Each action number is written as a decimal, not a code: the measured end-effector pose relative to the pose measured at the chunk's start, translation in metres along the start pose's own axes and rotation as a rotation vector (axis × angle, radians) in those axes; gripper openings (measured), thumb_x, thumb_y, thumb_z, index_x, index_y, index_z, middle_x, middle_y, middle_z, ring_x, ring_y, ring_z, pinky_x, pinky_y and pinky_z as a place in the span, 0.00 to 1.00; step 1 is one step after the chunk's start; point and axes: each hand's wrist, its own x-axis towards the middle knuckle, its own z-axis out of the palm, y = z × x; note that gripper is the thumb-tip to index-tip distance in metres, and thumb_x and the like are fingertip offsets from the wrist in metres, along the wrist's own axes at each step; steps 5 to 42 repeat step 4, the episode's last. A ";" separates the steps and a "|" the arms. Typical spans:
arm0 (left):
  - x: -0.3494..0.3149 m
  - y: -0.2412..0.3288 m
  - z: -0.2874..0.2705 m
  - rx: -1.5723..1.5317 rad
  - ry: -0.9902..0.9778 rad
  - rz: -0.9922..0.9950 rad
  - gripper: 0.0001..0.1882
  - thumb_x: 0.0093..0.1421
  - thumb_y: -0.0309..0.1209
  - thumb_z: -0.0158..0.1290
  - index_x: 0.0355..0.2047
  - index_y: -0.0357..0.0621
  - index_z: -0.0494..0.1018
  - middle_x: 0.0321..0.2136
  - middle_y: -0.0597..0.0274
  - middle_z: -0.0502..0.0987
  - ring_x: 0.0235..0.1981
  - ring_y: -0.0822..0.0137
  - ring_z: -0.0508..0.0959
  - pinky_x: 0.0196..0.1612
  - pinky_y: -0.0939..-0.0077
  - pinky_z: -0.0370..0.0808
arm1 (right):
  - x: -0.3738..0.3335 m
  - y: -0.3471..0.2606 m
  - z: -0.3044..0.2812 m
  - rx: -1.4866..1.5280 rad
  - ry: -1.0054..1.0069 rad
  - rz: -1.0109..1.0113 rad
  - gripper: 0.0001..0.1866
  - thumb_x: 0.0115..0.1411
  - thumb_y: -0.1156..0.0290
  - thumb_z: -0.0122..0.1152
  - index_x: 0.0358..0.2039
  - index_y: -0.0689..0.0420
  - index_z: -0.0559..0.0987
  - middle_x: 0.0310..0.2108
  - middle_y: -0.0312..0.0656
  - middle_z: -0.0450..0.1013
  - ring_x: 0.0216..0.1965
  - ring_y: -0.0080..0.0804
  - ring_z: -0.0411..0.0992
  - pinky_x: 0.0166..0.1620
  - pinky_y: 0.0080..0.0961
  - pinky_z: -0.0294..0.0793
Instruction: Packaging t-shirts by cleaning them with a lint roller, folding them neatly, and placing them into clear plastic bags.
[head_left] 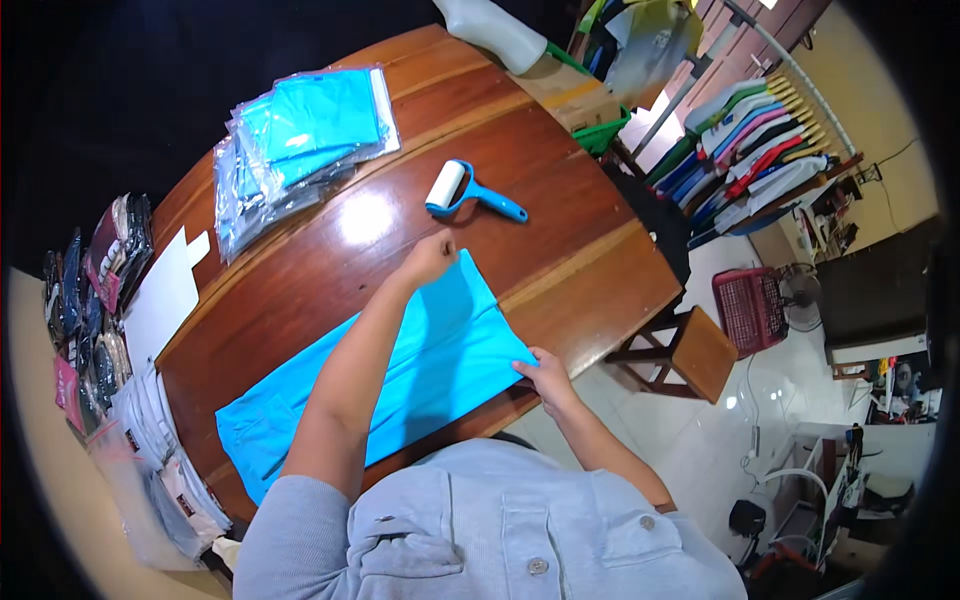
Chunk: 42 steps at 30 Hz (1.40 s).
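A bright blue garment (440,345), folded into a long strip, lies slantwise across the wooden table in front of me. Whether it is a shirt or trousers, I cannot tell. My left hand (432,258) is closed at the garment's far corner, fingers curled in. At the near right corner, my right hand (545,378) pinches the edge, thumb on top and fingers mostly hidden. Just beyond my left hand rests a lint roller (475,192) with a white roll and blue handle.
Bagged blue garments (325,115) are stacked at the table's (600,260) far left. White sheets (165,295) and packed clothes (115,250) line the left side. A wooden stool (682,355) stands by the right edge. Behind it are a red basket (748,305) and a clothes rack (750,140).
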 end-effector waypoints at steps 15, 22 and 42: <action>0.025 0.036 -0.004 -0.127 0.108 0.210 0.07 0.58 0.26 0.59 0.33 0.41 0.70 0.28 0.55 0.77 0.32 0.62 0.77 0.36 0.66 0.73 | 0.018 -0.016 -0.011 -0.028 0.078 -0.071 0.12 0.63 0.73 0.62 0.46 0.62 0.75 0.39 0.42 0.77 0.39 0.31 0.78 0.43 0.30 0.81; 0.025 0.036 -0.004 -0.127 0.108 0.210 0.07 0.58 0.26 0.59 0.33 0.41 0.70 0.28 0.55 0.77 0.32 0.62 0.77 0.36 0.66 0.73 | 0.018 -0.016 -0.011 -0.028 0.078 -0.071 0.12 0.63 0.73 0.62 0.46 0.62 0.75 0.39 0.42 0.77 0.39 0.31 0.78 0.43 0.30 0.81; 0.025 0.036 -0.004 -0.127 0.108 0.210 0.07 0.58 0.26 0.59 0.33 0.41 0.70 0.28 0.55 0.77 0.32 0.62 0.77 0.36 0.66 0.73 | 0.018 -0.016 -0.011 -0.028 0.078 -0.071 0.12 0.63 0.73 0.62 0.46 0.62 0.75 0.39 0.42 0.77 0.39 0.31 0.78 0.43 0.30 0.81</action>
